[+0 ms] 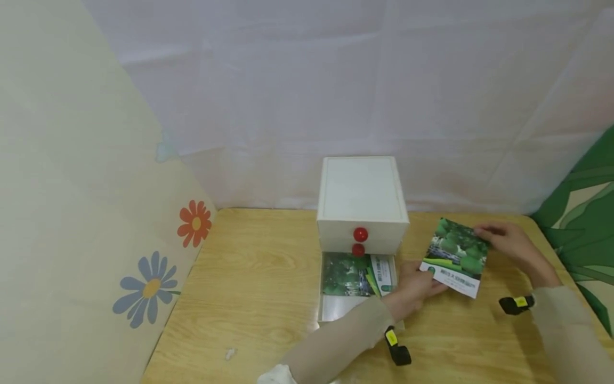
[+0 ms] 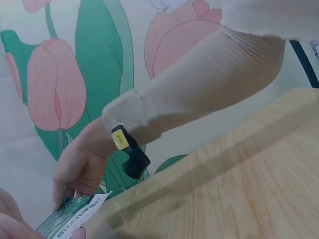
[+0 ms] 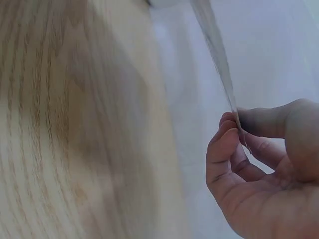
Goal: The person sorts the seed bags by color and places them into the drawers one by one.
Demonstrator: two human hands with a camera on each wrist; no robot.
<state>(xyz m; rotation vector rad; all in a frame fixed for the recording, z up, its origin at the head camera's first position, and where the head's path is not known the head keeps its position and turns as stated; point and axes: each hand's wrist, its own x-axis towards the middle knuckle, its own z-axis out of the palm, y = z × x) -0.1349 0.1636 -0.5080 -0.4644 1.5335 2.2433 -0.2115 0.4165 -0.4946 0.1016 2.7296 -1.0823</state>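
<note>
A printed leaflet point(image 1: 455, 256) with green leaves and a white lower strip is held tilted above the right part of the table. My left hand point(image 1: 416, 285) pinches its lower left corner. Thumb and fingers of my right hand point(image 1: 514, 246) pinch the upper right edge; the right wrist view shows this hand point(image 3: 259, 169) with the thin sheet point(image 3: 219, 59) seen edge-on. Beside my left forearm, the pulled-out bottom drawer point(image 1: 336, 309) of a small white drawer box point(image 1: 362, 189) contains a similar leaflet point(image 1: 346, 274), turned sideways. My left forearm covers the drawer's front right corner.
The box stands at the back of the wooden table point(image 1: 249, 277), its red knobs point(image 1: 360, 234) facing me. A white cloth point(image 1: 288, 106) hangs behind. Painted flowers mark the left wall point(image 1: 72, 213). A small pale scrap point(image 1: 231, 353) lies near the front left.
</note>
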